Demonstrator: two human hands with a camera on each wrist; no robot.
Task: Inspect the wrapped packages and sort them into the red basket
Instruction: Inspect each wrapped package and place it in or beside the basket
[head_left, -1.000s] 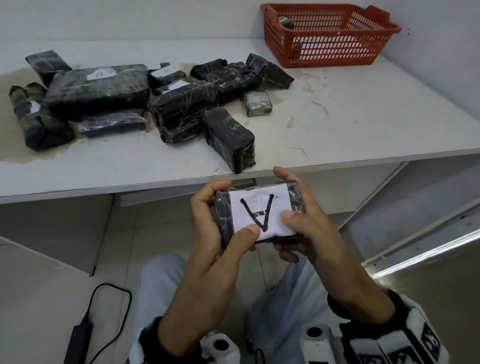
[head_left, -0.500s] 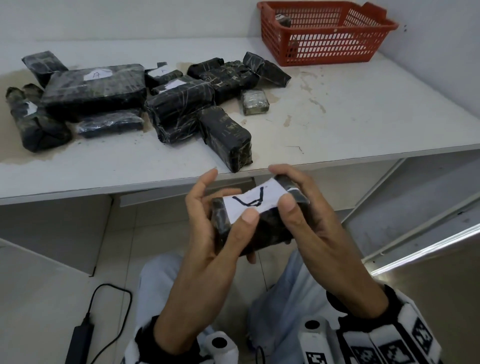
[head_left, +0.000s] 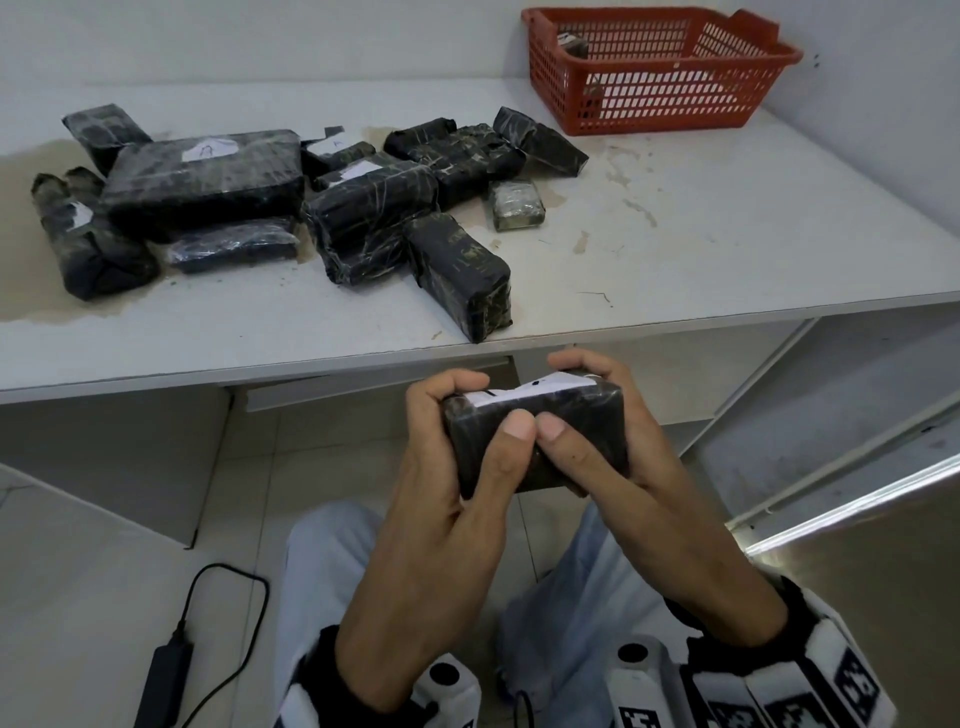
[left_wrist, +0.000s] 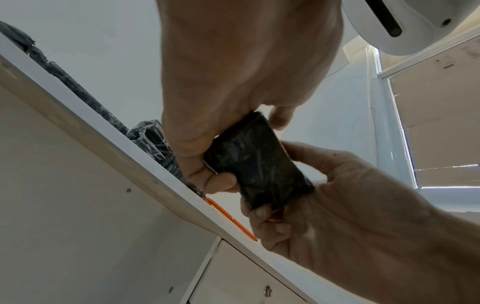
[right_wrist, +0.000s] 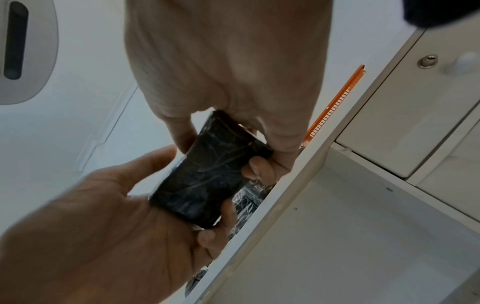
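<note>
Both hands hold one black plastic-wrapped package (head_left: 540, 441) below the table's front edge. My left hand (head_left: 436, 447) grips its left end and my right hand (head_left: 644, 467) its right end, thumbs side by side on the dark face. Its white label (head_left: 535, 389) shows only as a thin strip on top. The left wrist view shows the package (left_wrist: 259, 164) from below, and so does the right wrist view (right_wrist: 210, 174). The red basket (head_left: 675, 98) stands at the table's far right with a small package (head_left: 571, 44) inside.
Several black wrapped packages lie piled on the left half of the white table (head_left: 727, 234); the largest (head_left: 202, 182) bears a white label, one (head_left: 462, 275) reaches the front edge, and a small greyish one (head_left: 517, 205) lies apart. A power adapter (head_left: 166, 675) lies on the floor.
The package has been tipped away from me, so the label marked A moved from facing me to the top. My thumbs have come together on the dark face.
</note>
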